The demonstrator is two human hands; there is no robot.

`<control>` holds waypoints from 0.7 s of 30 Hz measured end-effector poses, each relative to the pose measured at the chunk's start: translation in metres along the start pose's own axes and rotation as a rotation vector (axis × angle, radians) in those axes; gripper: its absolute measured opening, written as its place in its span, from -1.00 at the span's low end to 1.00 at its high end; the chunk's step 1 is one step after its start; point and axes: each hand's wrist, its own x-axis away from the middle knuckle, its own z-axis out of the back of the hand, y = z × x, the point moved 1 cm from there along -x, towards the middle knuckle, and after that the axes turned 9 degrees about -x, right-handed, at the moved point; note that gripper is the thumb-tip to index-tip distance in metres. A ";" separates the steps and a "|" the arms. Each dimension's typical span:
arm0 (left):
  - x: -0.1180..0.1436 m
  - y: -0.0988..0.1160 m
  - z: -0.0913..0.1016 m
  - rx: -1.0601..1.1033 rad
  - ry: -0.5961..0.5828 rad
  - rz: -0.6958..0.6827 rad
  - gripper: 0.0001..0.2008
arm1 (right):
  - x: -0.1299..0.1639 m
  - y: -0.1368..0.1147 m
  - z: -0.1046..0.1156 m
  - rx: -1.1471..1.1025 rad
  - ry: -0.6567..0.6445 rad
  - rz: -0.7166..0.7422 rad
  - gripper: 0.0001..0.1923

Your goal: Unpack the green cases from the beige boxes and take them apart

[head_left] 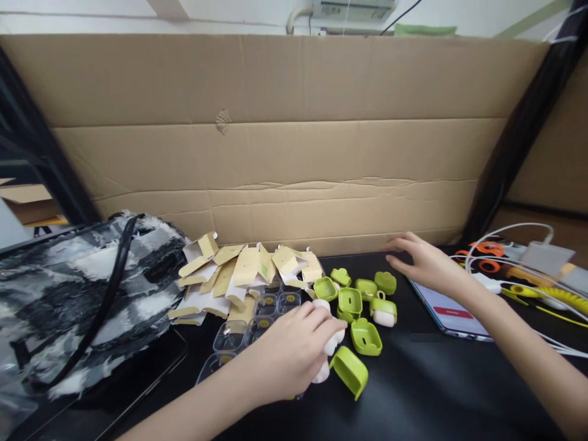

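My left hand (pixel 298 343) reaches in from the lower left, its fingers curled down over smooth white rounded pieces (pixel 337 338). Its fingertips are partly hidden, and the pieces' exact kind is unclear. Just to the right lie several lime-green small cases (pixel 366 337), some turned open side up. One green case (pixel 383 311) has a pale white-pink block in it. Above the table at the right, my right hand (pixel 413 260) hovers with fingers stretched out and nothing in them. Clear plastic boxes (pixel 231 337) with yellow marks stand beside and partly behind my left hand.
Cream cardboard boxes (pixel 250 266), flattened or folded, are heaped at the back. A black-and-white fluffy bag (pixel 105 294) fills the left. Under my right forearm lies a phone (pixel 452 312). Orange-handled scissors (pixel 489 248) and white cables (pixel 478 269) crowd the right. A cardboard wall (pixel 285 153) rises behind.
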 end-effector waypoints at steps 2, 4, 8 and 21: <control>-0.002 0.001 0.000 -0.031 -0.003 -0.033 -0.71 | 0.003 0.009 -0.003 0.007 -0.128 -0.024 -0.68; -0.003 0.001 -0.001 -0.045 0.007 -0.056 -0.76 | 0.006 0.015 -0.008 -0.002 -0.254 -0.032 -0.52; -0.002 0.002 -0.002 -0.018 0.021 -0.069 -0.71 | 0.006 0.020 -0.022 -0.011 -0.404 -0.075 -0.58; 0.018 0.008 0.003 0.516 0.215 0.234 -0.57 | 0.003 -0.032 -0.004 -0.227 -0.060 0.044 -0.55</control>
